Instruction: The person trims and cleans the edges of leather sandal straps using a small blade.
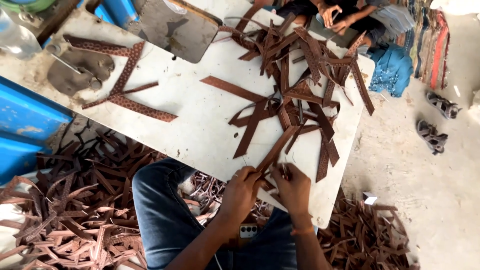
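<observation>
Brown leather strip (276,150) lies slanted at the near edge of the white table (200,125), its lower end pinched by both hands: left hand (242,192) and right hand (294,189) fingers closed on it, beside a heaped strip pile (300,75).

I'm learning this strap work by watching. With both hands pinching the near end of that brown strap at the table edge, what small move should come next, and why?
Probably draw the brown strap toward the body. Left hand and right hand both grip its near end, while its far end still lies under the tangled strap pile on the white table.
</observation>
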